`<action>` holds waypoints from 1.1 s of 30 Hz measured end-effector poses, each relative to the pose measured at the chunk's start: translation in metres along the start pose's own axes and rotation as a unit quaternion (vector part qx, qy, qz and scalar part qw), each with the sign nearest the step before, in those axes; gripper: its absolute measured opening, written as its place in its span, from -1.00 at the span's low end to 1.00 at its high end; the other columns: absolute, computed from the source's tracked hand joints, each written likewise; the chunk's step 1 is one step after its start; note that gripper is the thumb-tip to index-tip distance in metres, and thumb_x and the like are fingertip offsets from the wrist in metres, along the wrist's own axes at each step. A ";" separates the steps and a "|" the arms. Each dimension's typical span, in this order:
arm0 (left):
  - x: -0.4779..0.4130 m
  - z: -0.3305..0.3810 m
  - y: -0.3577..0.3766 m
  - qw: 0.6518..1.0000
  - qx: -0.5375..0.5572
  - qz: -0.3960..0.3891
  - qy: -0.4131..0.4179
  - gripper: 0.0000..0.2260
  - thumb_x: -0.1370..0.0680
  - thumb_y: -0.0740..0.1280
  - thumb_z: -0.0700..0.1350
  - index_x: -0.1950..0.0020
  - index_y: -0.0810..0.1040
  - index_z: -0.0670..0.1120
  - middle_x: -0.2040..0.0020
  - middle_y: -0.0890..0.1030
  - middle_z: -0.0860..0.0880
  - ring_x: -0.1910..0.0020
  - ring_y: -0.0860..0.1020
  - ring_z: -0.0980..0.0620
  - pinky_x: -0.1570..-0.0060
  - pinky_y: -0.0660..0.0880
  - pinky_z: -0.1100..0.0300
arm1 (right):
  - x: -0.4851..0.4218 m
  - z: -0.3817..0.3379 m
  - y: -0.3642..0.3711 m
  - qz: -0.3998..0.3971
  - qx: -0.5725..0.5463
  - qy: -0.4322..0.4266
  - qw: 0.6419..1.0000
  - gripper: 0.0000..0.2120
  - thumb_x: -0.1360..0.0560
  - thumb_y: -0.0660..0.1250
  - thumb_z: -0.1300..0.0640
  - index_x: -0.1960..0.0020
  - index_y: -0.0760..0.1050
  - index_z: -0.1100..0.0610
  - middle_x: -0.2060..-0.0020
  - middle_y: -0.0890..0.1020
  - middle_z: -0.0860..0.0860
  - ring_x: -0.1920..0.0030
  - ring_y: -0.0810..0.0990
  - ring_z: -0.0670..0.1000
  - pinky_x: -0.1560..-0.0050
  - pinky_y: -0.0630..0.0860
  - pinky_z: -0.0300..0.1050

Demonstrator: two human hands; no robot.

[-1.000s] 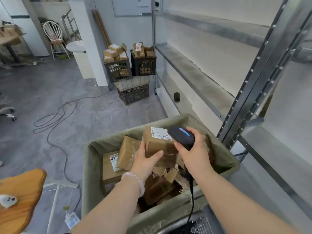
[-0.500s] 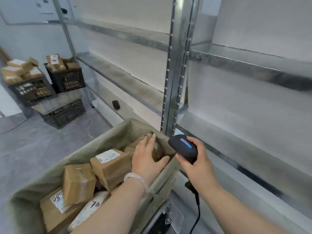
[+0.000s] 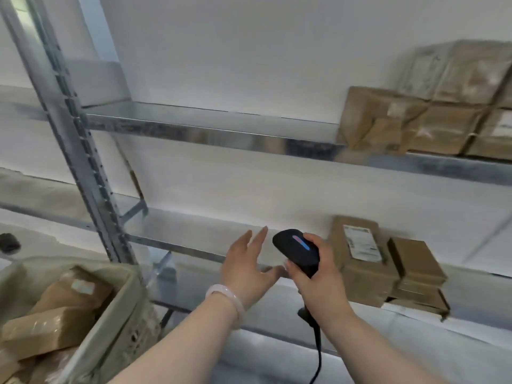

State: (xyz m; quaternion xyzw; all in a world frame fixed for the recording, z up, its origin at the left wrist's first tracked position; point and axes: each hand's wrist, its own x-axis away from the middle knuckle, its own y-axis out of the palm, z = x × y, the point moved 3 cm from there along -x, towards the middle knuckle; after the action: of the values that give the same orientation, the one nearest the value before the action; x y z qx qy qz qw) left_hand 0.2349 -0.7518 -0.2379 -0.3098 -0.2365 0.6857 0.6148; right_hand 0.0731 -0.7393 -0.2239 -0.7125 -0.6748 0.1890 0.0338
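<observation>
Black plastic fills the right hand (image 3: 318, 275): its fingers curl around the handheld scanner (image 3: 297, 252), whose head shows a blue light strip. Just left of it the left hand (image 3: 246, 267) is empty, fingers straight and spread, in front of the metal shelf (image 3: 194, 234). Right of the scanner, brown parcels (image 3: 360, 259) sit stacked on that shelf. At near left stands a fabric bin (image 3: 110, 314) holding more boxes.

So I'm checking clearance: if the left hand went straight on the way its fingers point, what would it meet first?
The open left hand points over the metal shelf toward the white wall; probably the wall first, though depth is unclear. The parcels lie off to the right.
</observation>
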 end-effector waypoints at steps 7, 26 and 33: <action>-0.014 0.112 0.128 0.995 0.070 -0.074 0.003 -0.26 -0.50 0.41 0.12 -0.59 0.10 0.27 -0.62 0.12 0.02 -0.61 0.03 0.02 -0.55 0.06 0.11 | -0.002 0.067 -0.165 0.080 0.016 0.044 0.996 -0.50 -0.45 0.49 0.09 -0.24 0.36 -0.27 -0.05 0.59 -0.27 0.06 0.60 -0.20 0.15 0.51 -0.37; -0.073 0.111 0.203 0.972 0.152 -0.090 -0.157 -0.30 -0.57 0.35 0.14 -0.62 0.11 0.06 -0.49 0.30 0.04 -0.47 0.31 -0.05 -0.48 0.31 -0.05 | -0.081 0.138 -0.225 0.090 0.070 0.144 0.983 -0.51 -0.50 0.44 0.11 -0.35 0.33 -0.09 0.06 0.50 -0.27 0.17 0.47 -0.31 0.37 0.37 -0.54; -0.105 0.072 0.230 0.931 0.254 -0.177 -0.195 -0.46 -0.51 0.41 0.15 -0.45 0.37 0.10 -0.36 0.55 0.04 -0.27 0.54 0.04 -0.21 0.53 0.18 | -0.103 0.151 -0.203 0.094 0.068 0.187 0.975 -0.53 -0.52 0.42 0.06 -0.30 0.26 -0.18 -0.04 0.55 -0.12 0.16 0.50 -0.24 0.40 0.39 -0.43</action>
State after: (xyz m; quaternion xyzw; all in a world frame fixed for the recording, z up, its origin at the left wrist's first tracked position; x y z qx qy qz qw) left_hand 0.0286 -0.8826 -0.3362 0.0432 -0.2204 0.6495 0.7265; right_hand -0.1686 -0.8535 -0.2794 -0.7918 -0.5719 0.0999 0.1900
